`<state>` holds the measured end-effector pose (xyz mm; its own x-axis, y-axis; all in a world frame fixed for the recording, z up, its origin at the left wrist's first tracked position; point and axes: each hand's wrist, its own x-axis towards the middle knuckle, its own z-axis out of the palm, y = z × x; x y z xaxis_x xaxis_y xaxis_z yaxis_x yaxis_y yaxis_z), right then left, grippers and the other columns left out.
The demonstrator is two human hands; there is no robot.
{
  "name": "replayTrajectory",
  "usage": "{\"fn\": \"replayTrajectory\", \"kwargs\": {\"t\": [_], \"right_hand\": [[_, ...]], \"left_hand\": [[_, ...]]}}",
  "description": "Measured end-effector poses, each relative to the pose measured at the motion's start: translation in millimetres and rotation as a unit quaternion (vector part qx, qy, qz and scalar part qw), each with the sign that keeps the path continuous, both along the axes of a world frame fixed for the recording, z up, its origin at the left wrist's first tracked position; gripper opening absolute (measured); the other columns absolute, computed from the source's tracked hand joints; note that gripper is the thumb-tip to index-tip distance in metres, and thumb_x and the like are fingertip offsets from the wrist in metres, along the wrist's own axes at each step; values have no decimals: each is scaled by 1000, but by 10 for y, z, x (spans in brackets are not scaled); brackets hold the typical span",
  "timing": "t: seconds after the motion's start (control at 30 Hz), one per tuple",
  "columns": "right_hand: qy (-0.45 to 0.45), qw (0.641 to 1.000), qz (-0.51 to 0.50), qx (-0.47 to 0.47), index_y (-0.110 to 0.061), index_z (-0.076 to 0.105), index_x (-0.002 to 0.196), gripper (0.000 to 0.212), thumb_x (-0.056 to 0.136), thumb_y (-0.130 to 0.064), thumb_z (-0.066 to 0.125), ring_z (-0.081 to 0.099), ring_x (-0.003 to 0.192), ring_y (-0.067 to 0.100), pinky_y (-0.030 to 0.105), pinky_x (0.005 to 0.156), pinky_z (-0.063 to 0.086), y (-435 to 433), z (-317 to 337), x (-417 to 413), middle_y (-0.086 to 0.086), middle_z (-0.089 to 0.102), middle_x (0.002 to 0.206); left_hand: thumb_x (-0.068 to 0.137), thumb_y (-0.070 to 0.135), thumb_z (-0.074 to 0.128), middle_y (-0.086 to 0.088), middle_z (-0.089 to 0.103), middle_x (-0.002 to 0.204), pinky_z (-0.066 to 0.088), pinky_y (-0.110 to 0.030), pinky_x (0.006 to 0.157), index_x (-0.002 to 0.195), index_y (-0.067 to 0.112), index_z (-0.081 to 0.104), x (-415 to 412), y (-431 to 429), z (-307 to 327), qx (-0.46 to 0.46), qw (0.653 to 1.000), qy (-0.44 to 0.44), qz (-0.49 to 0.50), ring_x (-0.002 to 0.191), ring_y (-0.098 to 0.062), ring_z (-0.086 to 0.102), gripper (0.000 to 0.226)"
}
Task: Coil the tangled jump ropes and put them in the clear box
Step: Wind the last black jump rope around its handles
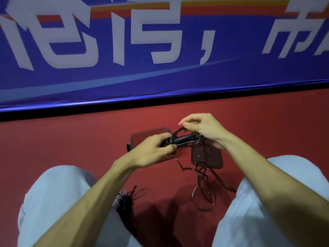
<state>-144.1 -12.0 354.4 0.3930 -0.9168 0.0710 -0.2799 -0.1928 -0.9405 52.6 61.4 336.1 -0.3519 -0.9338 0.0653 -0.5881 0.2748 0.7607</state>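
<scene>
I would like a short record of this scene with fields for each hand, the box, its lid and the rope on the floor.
left hand: grips the bundled jump rope
right hand: pinches a loop of it
clear box: open, on the floor under the hands
lid: right of the box
loose rope: on the floor, nearer the person than the lid

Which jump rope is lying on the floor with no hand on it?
The bundled black-and-white rope beside the left thigh. The other one, the dark rope, is held by the left hand and the right hand above the clear box.
</scene>
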Motion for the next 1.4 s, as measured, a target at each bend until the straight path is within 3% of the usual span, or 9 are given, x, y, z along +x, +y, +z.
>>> {"fn": "replayTrajectory", "kwargs": {"t": [0.1, 0.3, 0.47, 0.6, 0.83, 0.93, 1.07, 1.27, 1.4], "right_hand": [[-70, 991, 19, 109, -10, 68, 85, 21, 94, -3, 51, 47, 50, 8, 18, 45, 32, -1, -13, 12, 4, 58, 71], [-132, 980, 40, 147, 1, 57, 104, 25, 92, 8, 37, 38, 40, 7, 15, 35, 17, 124, 64, 110, 17, 62, 94], [-70, 996, 11, 57, -12, 56, 111, 22, 96, -26, 48, 48, 49, 15, 17, 37, 24, 147, 45, 132, 10, 64, 103], [15, 998, -9, -59, -19, 65, 99, 51, 82, -65, 51, 57, 50, 15, 17, 41, 36, 117, -6, 138, 27, 65, 100], [122, 982, -76, -120, -20, 75, 87, 37, 93, -49, 53, 48, 38, 1, 15, 49, 34, 178, 22, 166, 3, 61, 48], [167, 972, -81, -147, -19, 74, 84, 34, 95, -43, 53, 54, 45, -1, 12, 58, 36, 185, 19, 168, 1, 62, 46], [231, 947, -111, -195, -9, 71, 72, 47, 96, -42, 50, 66, 59, 22, 30, 59, 52, 166, -63, 211, 9, 64, 53], [202, 961, -140, -125, -6, 58, 52, 56, 93, -44, 55, 49, 37, 8, 16, 44, 35, 153, -52, 201, -2, 52, 37], [-6, 993, -76, 88, -3, 67, 87, 51, 94, -51, 51, 44, 41, 13, 19, 35, 28, 144, -16, 186, 11, 63, 68]], "left_hand": [[99, 9, 49, -3, 55, 81, 38, -21, 61, 102, 6, 61, -29, 29, 77, 58, 988, 140, 22, 71, -13, 47, 13], [99, 15, 50, -10, 66, 91, 47, -22, 54, 138, 44, 38, 74, -9, 137, 101, 943, 306, 84, 71, -22, 56, 49], [100, 15, 49, -1, 65, 90, 44, -13, 56, 120, 21, 61, 28, -56, 108, 55, 965, 234, 108, 76, -12, 58, 24], [99, 23, 52, 7, 63, 79, 41, -13, 52, 118, 20, 61, 88, -93, 65, 24, 984, 145, 97, 60, -2, 52, 21], [96, 34, 57, 11, 62, 72, 40, -13, 54, 113, 29, 59, 141, -135, -29, -43, 993, -1, 108, 54, 0, 51, 17], [95, 37, 58, 14, 61, 71, 41, -19, 57, 108, 35, 55, 139, -133, -56, -62, 992, -38, 106, 57, -3, 54, 14], [95, 45, 54, 17, 58, 75, 40, -28, 61, 120, 36, 52, 116, -147, -122, -85, 985, -96, 113, 66, -3, 55, 26], [97, 48, 49, 14, 56, 88, 39, -34, 66, 129, 31, 46, 94, -127, -172, -110, 981, -127, 101, 77, -12, 52, 36], [96, 42, 53, 17, 57, 74, 39, -22, 59, 119, 25, 54, 117, -181, -110, -107, 985, -73, 118, 62, 3, 54, 28]]}}
